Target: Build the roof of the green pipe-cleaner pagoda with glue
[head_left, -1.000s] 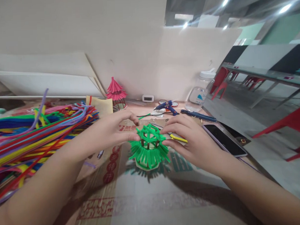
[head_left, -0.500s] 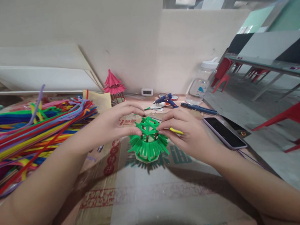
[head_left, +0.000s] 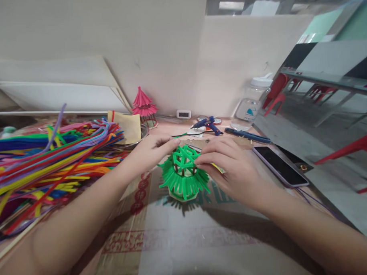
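A small green pavilion model point(head_left: 185, 189), apparently made of pipe cleaners, stands upright on the cardboard. Its lower roof flares in a ring of strips, with brown posts and an open green frame above. My left hand point(head_left: 150, 154) is curled around its back left side, thumb near the top edge; the other fingers are hidden behind the model. My right hand point(head_left: 229, 162) is closed, thumb and forefinger pinching the frame's upper right side. A short yellow piece point(head_left: 217, 167) shows partly between the right hand's fingers; its kind is unclear.
Many coloured pipe cleaners point(head_left: 60, 158) are heaped at left. Behind stand a pink pavilion model point(head_left: 143, 102), a small digital clock point(head_left: 183, 114), a blue glue gun point(head_left: 207, 124) and a water bottle point(head_left: 250, 105). A blue-handled tool point(head_left: 246, 135) and a phone point(head_left: 280, 166) lie at right.
My left hand has shifted around toward the model's back, its thumb moving from the front left up to the top edge. My right hand stays at the right side. The camera view has shifted slightly.
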Demonstrator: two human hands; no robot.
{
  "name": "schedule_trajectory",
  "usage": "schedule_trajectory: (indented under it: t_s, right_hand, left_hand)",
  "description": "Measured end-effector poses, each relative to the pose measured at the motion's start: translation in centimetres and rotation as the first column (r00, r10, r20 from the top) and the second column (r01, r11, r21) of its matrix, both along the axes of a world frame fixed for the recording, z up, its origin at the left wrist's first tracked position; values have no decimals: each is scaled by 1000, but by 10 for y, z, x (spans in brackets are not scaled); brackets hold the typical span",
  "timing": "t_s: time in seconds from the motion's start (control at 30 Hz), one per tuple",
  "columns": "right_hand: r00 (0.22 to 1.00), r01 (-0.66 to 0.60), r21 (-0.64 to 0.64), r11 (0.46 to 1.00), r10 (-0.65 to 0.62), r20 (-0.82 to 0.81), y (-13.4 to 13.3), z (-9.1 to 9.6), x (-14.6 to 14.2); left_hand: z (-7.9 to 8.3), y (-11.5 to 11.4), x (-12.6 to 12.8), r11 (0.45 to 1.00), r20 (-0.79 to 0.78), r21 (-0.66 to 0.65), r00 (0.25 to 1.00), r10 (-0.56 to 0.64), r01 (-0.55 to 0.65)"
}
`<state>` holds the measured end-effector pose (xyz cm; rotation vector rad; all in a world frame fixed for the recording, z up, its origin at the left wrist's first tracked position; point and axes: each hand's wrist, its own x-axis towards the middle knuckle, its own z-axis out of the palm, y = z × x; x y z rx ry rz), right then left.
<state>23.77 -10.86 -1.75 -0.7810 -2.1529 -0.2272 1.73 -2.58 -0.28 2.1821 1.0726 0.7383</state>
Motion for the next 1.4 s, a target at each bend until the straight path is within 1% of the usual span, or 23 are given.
schedule_trajectory:
  t_s: [0.2,0.37,0.53,0.67,0.93,1.17,1.3,1.4]
  right_hand:
    - [1000,-7,42,999,7,5,1,-3,-1]
    - [1000,-10,84,996,7,27,1,-2,-2]
    - [999,-6,74,997,3,43,1,-3,-1]
    - [999,2,70,998,-5,32,1,-4,-1]
    - [999,-6,80,997,3,39,2,-6,-1]
    - [1000,0,77,997,-2,24,2,-5,-2]
    - [1000,-2,85,996,0,21,2,-5,-1]
    - [999,-6,106,994,2,32,2,-6,0]
  left_hand:
    - [0,0,-2,996,-39,-72,998,-51,48]
    - [-1,1,-1,997,9,-70,999,-39,39]
    - [0,-1,0,995,-72,-104,997,-8,1]
    - [-1,0,0,993,-64,-118,998,-13,6]
    - [-6,7,-3,974,4,-212,996,-85,84]
    - [-9,10,-4,979,-21,-189,997,-74,69]
    - [-4,8,-5,978,-36,-190,995,-98,90]
    - [1,8,-8,980,-66,-158,989,-133,121]
